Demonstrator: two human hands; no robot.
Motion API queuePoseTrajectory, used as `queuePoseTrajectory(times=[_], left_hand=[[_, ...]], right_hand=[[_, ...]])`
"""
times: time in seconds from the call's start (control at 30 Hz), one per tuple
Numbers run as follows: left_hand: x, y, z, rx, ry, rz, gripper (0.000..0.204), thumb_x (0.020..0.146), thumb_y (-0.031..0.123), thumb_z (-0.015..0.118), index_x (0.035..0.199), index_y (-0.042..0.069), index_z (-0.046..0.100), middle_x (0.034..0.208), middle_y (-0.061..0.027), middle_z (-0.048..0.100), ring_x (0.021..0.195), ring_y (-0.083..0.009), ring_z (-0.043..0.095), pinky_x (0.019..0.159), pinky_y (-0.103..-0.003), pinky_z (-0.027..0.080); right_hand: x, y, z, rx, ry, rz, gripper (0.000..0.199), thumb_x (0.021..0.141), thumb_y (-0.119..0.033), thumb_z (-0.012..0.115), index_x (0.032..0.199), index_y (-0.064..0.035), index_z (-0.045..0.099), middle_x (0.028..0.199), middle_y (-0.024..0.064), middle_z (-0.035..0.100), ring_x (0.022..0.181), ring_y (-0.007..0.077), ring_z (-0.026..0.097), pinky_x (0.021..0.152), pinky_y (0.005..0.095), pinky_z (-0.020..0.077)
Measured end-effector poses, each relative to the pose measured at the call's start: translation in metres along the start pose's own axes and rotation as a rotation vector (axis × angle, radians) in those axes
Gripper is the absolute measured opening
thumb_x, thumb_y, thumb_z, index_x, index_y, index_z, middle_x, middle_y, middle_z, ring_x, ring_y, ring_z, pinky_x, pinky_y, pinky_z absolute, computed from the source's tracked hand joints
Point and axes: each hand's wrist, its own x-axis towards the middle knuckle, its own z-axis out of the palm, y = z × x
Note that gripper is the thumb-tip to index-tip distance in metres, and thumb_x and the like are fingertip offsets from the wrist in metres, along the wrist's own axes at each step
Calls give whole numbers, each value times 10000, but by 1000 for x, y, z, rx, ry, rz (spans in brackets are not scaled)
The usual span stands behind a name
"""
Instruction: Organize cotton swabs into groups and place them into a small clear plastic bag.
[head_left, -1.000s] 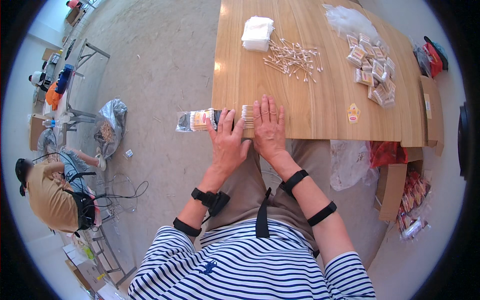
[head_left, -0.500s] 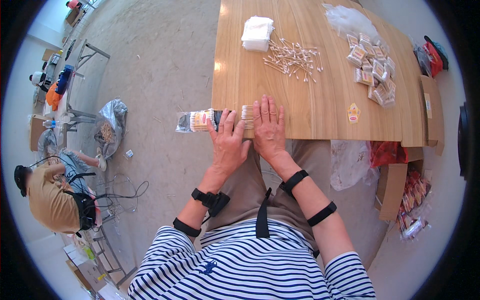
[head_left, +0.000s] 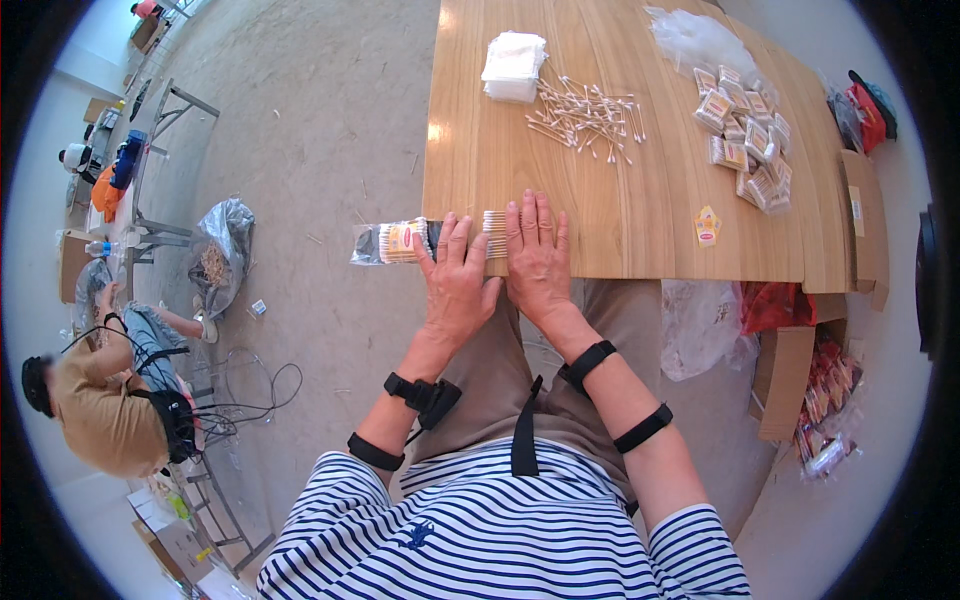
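Both of my hands lie flat at the near left corner of the wooden table [head_left: 640, 215]. A short row of cotton swabs [head_left: 495, 229] sits side by side between them. My right hand [head_left: 538, 255] rests along the right side of the row, fingers stretched out. On its other side lies my left hand [head_left: 457, 268], fingers extended, partly covering a dark strip. Left of these fingers, a packed bundle of cotton swabs [head_left: 402, 242] with a printed card lies in a transparent bag that juts past the table's left edge. What is under my palms is hidden.
Loose cotton swabs [head_left: 590, 118] lie scattered beyond my hands, beside a stack of white bags [head_left: 514, 66]. Several filled swab packs [head_left: 748, 140] are heaped at the right, near small printed cards [head_left: 707, 227]. A person [head_left: 110, 405] sits at the far left.
My hands and the swabs stay practically where they were. The person at the left has shifted position and raised an arm.
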Motion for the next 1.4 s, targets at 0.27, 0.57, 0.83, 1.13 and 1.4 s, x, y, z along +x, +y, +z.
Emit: queuePoseTrajectory(times=[0.27,0.57,0.83,1.13,1.4], left_hand=[[1,1,-2,12,-11,2,689,680,202,839,1298,38,582,1444,-175,459,1440,-360,349,1170,-679,59],[4,1,1,3,-23,-5,749,680,194,830,1355,42,544,1451,-171,448,1446,-358,338,1163,-679,83],[4,2,0,14,-43,10,743,672,190,829,1338,18,545,1453,-174,446,1449,-365,331,1160,-677,95],[8,3,-1,0,-43,2,768,671,189,826,1363,27,534,1464,-176,435,1454,-368,322,1151,-694,95],[11,2,-1,21,-75,-2,785,682,201,804,1389,29,511,1473,-178,423,1465,-365,303,1153,-692,96]], right_hand=[[0,0,-2,14,-2,5,726,837,-166,637,1495,-15,368,1597,203,294,1516,348,225,1211,561,172],[0,0,-1,15,5,2,750,817,-145,655,1497,-15,364,1596,203,294,1516,348,225,1208,561,186],[0,1,2,-2,24,0,760,819,-156,658,1502,-14,355,1595,205,294,1517,351,220,1209,560,182],[0,0,0,6,8,6,767,817,-171,664,1503,-19,356,1596,197,292,1519,346,217,1212,558,176],[0,1,3,-25,22,5,789,801,-184,685,1502,-26,360,1597,195,290,1519,345,215,1215,554,175]])
